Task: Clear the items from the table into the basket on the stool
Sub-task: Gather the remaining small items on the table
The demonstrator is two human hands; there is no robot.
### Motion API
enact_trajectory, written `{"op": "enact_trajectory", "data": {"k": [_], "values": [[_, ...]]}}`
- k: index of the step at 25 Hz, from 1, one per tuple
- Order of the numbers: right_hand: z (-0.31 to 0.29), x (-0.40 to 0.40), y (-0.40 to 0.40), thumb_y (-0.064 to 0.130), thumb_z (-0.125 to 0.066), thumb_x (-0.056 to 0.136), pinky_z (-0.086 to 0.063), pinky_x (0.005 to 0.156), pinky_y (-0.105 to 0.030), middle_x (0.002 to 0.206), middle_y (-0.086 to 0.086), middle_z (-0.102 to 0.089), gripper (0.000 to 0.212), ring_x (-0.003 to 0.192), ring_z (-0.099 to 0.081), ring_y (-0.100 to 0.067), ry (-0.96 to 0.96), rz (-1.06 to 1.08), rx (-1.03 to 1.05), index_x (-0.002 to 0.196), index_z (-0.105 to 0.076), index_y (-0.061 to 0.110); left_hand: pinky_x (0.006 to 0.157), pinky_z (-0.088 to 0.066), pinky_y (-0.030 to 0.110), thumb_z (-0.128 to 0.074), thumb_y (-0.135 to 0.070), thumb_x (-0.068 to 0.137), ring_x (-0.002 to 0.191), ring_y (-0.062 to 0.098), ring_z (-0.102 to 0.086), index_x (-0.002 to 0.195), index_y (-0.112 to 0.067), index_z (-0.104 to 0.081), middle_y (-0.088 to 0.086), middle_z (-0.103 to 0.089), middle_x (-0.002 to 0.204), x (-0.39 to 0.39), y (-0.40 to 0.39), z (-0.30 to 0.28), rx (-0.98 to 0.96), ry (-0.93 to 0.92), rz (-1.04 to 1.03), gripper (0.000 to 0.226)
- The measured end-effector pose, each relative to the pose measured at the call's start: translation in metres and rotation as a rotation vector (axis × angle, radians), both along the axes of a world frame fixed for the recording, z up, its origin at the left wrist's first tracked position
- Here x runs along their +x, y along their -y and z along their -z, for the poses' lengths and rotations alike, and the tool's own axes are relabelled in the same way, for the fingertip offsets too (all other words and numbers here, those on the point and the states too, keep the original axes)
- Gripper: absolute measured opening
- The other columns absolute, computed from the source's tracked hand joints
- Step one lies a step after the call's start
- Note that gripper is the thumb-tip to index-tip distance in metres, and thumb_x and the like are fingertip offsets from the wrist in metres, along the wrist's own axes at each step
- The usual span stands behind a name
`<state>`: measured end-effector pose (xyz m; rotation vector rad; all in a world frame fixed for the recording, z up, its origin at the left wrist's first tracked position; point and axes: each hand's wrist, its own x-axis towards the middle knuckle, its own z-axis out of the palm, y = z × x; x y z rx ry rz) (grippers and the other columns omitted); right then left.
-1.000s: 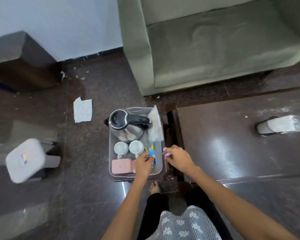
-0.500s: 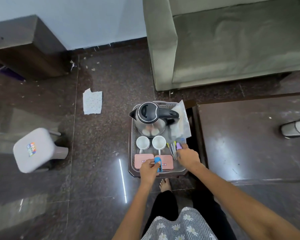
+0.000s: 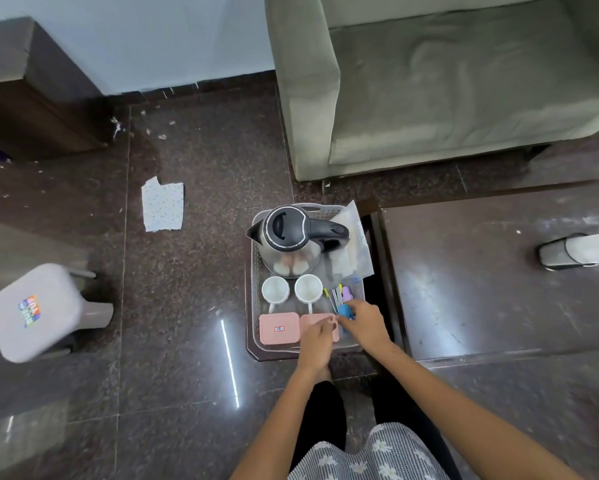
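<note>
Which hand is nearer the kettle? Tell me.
Right. The right hand is over the basket's near right corner, beside the pens, below the kettle. The left hand lies further back, over a pink box.

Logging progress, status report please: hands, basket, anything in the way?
Both hands over basket: left hand on pink box, right hand at blue item. Kettle and cups inside. Nothing blocking.

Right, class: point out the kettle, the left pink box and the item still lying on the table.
kettle (image 3: pixel 286 227), head view, on its black lid.
left pink box (image 3: pixel 278 329), head view, on the middle of its lid.
white and grey item (image 3: pixel 580 252), head view, on its side, mid-body.
</note>
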<state>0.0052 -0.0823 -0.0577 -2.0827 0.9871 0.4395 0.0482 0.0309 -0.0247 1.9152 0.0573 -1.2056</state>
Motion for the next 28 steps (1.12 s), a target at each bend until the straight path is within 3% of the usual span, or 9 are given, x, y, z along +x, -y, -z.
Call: {"op": "enact_trajectory", "data": {"k": [3, 6, 7, 9, 11, 16, 21, 25, 28], "values": [[-0.001, 0.011, 0.009, 0.026, -0.063, 0.085, -0.049, 0.069, -0.033, 0.102, -0.016, -0.066, 0.036, 0.091, -0.064, -0.034, -0.083, -0.031, -0.109, 0.118, -0.055, 0.013, 0.113, -0.021, 0.042, -0.032, -0.019, 0.096, 0.134, 0.03, -0.035, 0.142, -0.009, -0.035, 0.017, -0.039, 0.146, -0.005, -0.004, 0.021, 0.268, 0.341, 0.696, 0.047], [0.008, 0.021, 0.007, 0.025, -0.059, 0.086, -0.052, 0.079, -0.036, 0.11, -0.014, -0.064, 0.048, 0.1, -0.063, -0.034, -0.246, -0.228, -0.175, 0.13, -0.044, 0.014, 0.117, -0.001, 0.047, -0.006, -0.042, 0.09, 0.146, 0.029, -0.009, 0.144, -0.012, -0.029, 0.017, -0.012, 0.157, -0.01, -0.006, 0.038, 0.383, 0.443, 0.961, 0.067], [0.012, 0.021, 0.005, 0.024, -0.058, 0.086, -0.051, 0.079, -0.036, 0.111, -0.013, -0.064, 0.056, 0.101, -0.063, -0.034, -0.291, -0.268, -0.192, 0.137, -0.036, 0.016, 0.117, 0.001, 0.047, -0.001, -0.045, 0.088, 0.146, 0.029, -0.006, 0.144, -0.013, -0.029, 0.018, -0.007, 0.158, -0.011, -0.008, 0.046, 0.413, 0.443, 0.993, 0.07], [0.021, 0.018, 0.002, 0.019, -0.056, 0.088, -0.05, 0.076, -0.035, 0.112, -0.012, -0.064, 0.071, 0.1, -0.064, -0.032, -0.331, -0.305, -0.221, 0.147, -0.017, 0.019, 0.118, -0.001, 0.047, -0.011, -0.045, 0.096, 0.146, 0.032, -0.007, 0.145, -0.016, -0.029, 0.019, -0.003, 0.157, -0.013, -0.011, 0.055, 0.453, 0.435, 1.024, 0.06], [0.025, 0.014, 0.001, 0.017, -0.056, 0.088, -0.05, 0.074, -0.035, 0.11, -0.011, -0.065, 0.078, 0.098, -0.065, -0.031, -0.336, -0.317, -0.259, 0.15, -0.01, 0.021, 0.118, -0.005, 0.047, -0.015, -0.046, 0.096, 0.145, 0.034, -0.013, 0.144, -0.017, -0.03, 0.02, -0.006, 0.157, -0.013, -0.012, 0.058, 0.463, 0.441, 1.032, 0.058], [0.032, 0.014, -0.004, 0.011, -0.051, 0.089, -0.05, 0.072, -0.032, 0.107, -0.009, -0.067, 0.068, 0.095, -0.067, -0.028, -0.342, -0.329, -0.353, 0.148, -0.018, 0.017, 0.117, -0.008, 0.045, -0.005, -0.048, 0.079, 0.143, 0.034, -0.018, 0.142, -0.017, -0.034, 0.021, -0.01, 0.156, -0.011, -0.009, 0.055, 0.466, 0.436, 1.025, 0.077], [0.033, 0.017, -0.011, -0.001, -0.038, 0.092, -0.052, 0.077, -0.032, 0.122, -0.016, -0.056, 0.043, 0.101, -0.064, -0.026, -0.378, -0.459, -0.414, 0.135, -0.04, 0.003, 0.117, -0.009, 0.044, -0.024, -0.039, 0.097, 0.142, 0.034, -0.02, 0.141, -0.017, -0.036, 0.02, -0.01, 0.157, -0.005, -0.006, 0.056, 0.482, 0.407, 1.052, 0.051], [0.032, 0.008, -0.004, -0.004, -0.042, 0.089, -0.051, 0.071, -0.033, 0.123, -0.015, -0.054, 0.05, 0.097, -0.066, -0.027, -0.321, -0.532, -0.429, 0.138, -0.034, 0.002, 0.116, -0.009, 0.043, -0.025, -0.038, 0.097, 0.142, 0.033, -0.02, 0.14, -0.018, -0.038, 0.019, -0.012, 0.157, -0.004, -0.005, 0.057, 0.487, 0.415, 1.056, 0.049], [0.029, 0.0, 0.004, 0.002, -0.047, 0.087, -0.039, 0.06, -0.031, 0.118, -0.011, -0.06, 0.053, 0.092, -0.068, -0.029, -0.262, -0.507, -0.404, 0.139, -0.035, 0.007, 0.114, -0.015, 0.042, -0.029, -0.037, 0.097, 0.139, 0.034, -0.027, 0.136, -0.014, -0.044, 0.022, -0.018, 0.154, -0.002, -0.003, 0.053, 0.489, 0.471, 1.076, 0.048]]}}
